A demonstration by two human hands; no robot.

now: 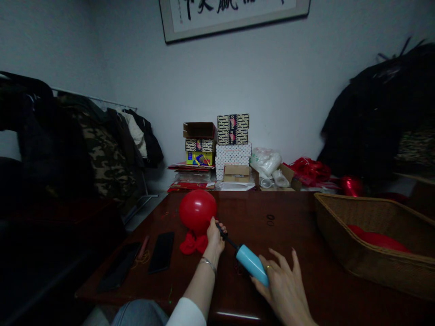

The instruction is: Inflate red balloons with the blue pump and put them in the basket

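Note:
A round, inflated red balloon (197, 211) is above the table at the left of centre. My left hand (215, 236) is closed around the balloon's neck and the black end of a hand pump. The pump (252, 264) has a light blue barrel and slants down toward me. My right hand (286, 289) holds the near end of the barrel between thumb and fingers, with other fingers stretched out and lifted. Limp red balloons (193, 243) lie on the table beneath the inflated one.
A dark wooden table (288, 244) spreads out before me. On its left lie a black phone (161, 252) and another dark flat object (119, 266). A wicker basket (360, 244) with red items stands right. Stacked boxes (233, 154) stand at the back.

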